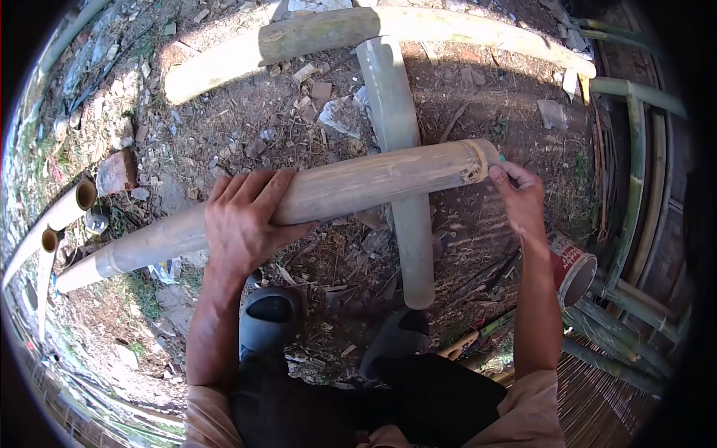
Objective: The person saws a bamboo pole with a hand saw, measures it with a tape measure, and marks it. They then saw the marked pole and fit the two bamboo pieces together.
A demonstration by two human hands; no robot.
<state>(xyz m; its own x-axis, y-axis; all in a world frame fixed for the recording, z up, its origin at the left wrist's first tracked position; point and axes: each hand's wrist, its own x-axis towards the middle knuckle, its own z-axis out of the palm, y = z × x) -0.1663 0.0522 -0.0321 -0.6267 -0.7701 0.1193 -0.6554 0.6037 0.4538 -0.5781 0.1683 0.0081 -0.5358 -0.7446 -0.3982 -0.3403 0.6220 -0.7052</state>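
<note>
A long bamboo pole (pixel 381 179) lies slantwise in front of me, its right end raised over a second bamboo piece (pixel 410 246) on the ground. My left hand (pixel 243 213) is wrapped over the pole from above, thumb along its near side. At the pole's right end, beside a node ring, my right hand (pixel 522 196) is closed in a pinch. A small green tip shows just past its fingers; what they hold is mostly hidden.
Another thick bamboo pole (pixel 321 33) lies across the far side. A red and white bucket (pixel 576 277) stands at right, near bamboo framing (pixel 636 179). Open-ended bamboo tubes (pixel 75 205) and a brick (pixel 116 172) are at left. Wood chips litter the dirt around my shoes (pixel 270 317).
</note>
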